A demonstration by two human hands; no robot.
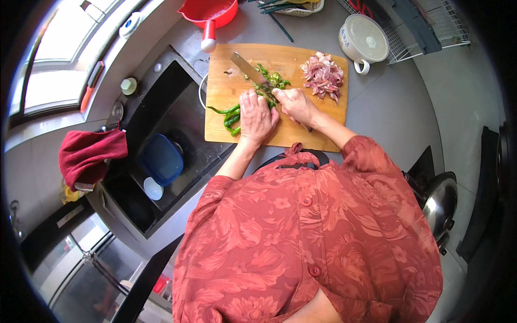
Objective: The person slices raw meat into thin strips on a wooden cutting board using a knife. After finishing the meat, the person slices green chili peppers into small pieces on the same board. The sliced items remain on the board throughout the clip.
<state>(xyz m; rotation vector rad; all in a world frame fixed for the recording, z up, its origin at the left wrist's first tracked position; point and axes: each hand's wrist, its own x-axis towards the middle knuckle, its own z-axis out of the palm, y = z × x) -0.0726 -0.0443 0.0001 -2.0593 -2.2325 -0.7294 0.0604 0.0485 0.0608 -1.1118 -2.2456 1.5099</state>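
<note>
On a wooden cutting board [311,139], my right hand [298,105] grips a kitchen knife [246,66], its blade slanting toward the far left. My left hand [256,116] lies over green chili peppers, holding them against the board close to the blade. Long whole peppers [231,118] stick out to the left of that hand. Cut green pepper pieces [277,79] lie around the blade and just beyond it. The blade's lower edge and the peppers beneath my left palm are partly hidden. Sliced raw meat [323,74] is heaped at the board's right side.
A black sink [190,117] with a blue plastic basin [162,159] and a small white bowl [153,188] is at the left. Beyond the board stand a red dipper [214,15] and a lidded white enamel pot [365,38]. A metal pan lid [441,206] is at the right.
</note>
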